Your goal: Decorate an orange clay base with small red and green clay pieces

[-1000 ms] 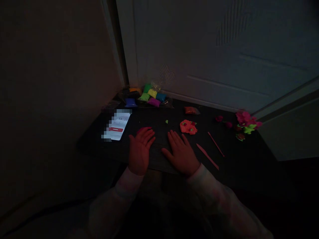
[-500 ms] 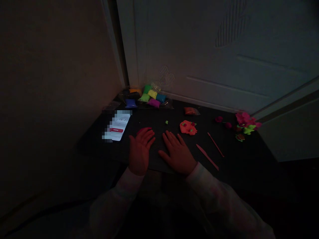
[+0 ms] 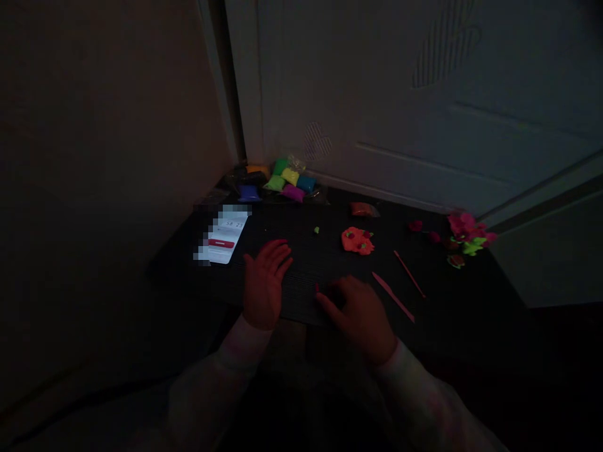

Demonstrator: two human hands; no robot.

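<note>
The scene is very dark. My left hand (image 3: 264, 285) lies flat on a low dark table (image 3: 452, 314), fingers stretched out, with a small pink clay piece (image 3: 273, 243) just beyond its fingertips. My right hand (image 3: 360, 314) rests near the table's front edge with its fingers curled; a tiny pink bit (image 3: 317, 287) shows at its thumb tip. An orange clay flower (image 3: 357, 240) lies beyond the right hand. Two pink modelling sticks (image 3: 393, 297) lie to its right.
Several coloured clay packets (image 3: 282, 182) sit at the back corner by a white door (image 3: 400, 100). A lit phone (image 3: 225, 235) lies left of my left hand. Pink and green clay flowers (image 3: 466, 235) sit at the right. A wall stands at the left.
My right hand has drawn back toward the table's front edge and curled its fingers. My left hand has stayed flat in place.
</note>
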